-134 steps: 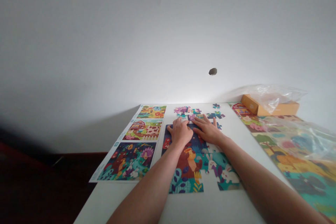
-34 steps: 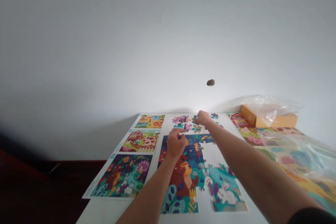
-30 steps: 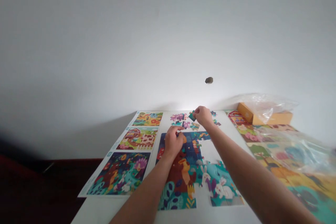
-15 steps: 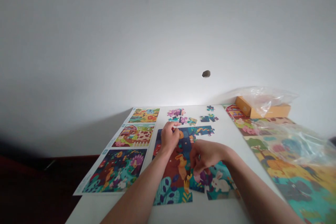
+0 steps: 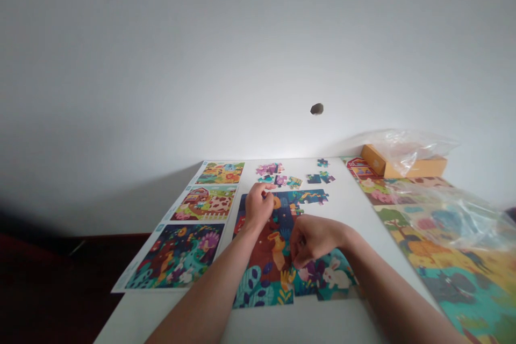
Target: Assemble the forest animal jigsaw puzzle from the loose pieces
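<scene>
A partly joined jigsaw puzzle (image 5: 268,250) lies on the white table, with a dark night scene of animals and plants. My left hand (image 5: 258,207) is over its upper left part, fingers curled; whatever they may hold is hidden. My right hand (image 5: 312,239) is bent down at the middle right, its closed fingertips on a puzzle piece (image 5: 303,284) at the seam beside the orange animal. To the right of that lies the section with a white rabbit (image 5: 335,275), partly behind my right forearm.
Loose puzzle pieces (image 5: 270,169) lie beyond the puzzle, with more teal pieces (image 5: 313,178) to their right. A printed picture sheet (image 5: 173,255) is at left. At right are another colourful puzzle (image 5: 407,223), clear plastic bags (image 5: 463,220) and an orange box (image 5: 415,167).
The lower right section has come against the main part and the gap along the seam has narrowed. My right hand has shifted slightly left; my left hand stays over the upper part.
</scene>
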Motion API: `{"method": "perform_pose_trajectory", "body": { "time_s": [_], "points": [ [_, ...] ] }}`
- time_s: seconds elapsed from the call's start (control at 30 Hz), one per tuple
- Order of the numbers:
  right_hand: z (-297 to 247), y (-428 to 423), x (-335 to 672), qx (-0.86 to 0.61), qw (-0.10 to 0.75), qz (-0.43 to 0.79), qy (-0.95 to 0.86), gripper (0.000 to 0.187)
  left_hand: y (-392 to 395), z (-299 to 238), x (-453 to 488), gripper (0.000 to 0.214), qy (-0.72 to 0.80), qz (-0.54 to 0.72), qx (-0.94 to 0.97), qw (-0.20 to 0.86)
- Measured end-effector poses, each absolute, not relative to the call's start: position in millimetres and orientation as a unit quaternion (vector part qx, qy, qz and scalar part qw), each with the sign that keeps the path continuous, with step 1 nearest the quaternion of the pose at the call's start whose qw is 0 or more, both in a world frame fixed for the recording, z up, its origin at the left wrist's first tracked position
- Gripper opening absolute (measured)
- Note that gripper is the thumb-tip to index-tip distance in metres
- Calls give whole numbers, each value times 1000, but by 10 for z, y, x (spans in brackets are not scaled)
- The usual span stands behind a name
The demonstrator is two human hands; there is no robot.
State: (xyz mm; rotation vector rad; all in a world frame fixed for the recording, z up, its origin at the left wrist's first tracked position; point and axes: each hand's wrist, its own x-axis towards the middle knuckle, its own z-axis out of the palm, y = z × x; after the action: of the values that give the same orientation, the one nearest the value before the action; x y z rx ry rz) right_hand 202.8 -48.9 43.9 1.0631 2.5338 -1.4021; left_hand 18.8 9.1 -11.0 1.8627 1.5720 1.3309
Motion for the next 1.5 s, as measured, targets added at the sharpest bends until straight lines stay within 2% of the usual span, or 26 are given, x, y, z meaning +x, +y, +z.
{"method": "perform_pose_trajectory", "body": {
  "time_s": [0.47,1.03,1.5],
  "points": [
    [433,-538,1973,342,44,-427,836,29,92,-107,195,29,553,468,665,183],
    [436,-570,1882,339,82,-373,860,22,118,-130,196,28,549,459,677,173],
    [496,-546,1946,367,55,-344,863,18,105,-113,201,28,546,463,675,180]
  ]
}}
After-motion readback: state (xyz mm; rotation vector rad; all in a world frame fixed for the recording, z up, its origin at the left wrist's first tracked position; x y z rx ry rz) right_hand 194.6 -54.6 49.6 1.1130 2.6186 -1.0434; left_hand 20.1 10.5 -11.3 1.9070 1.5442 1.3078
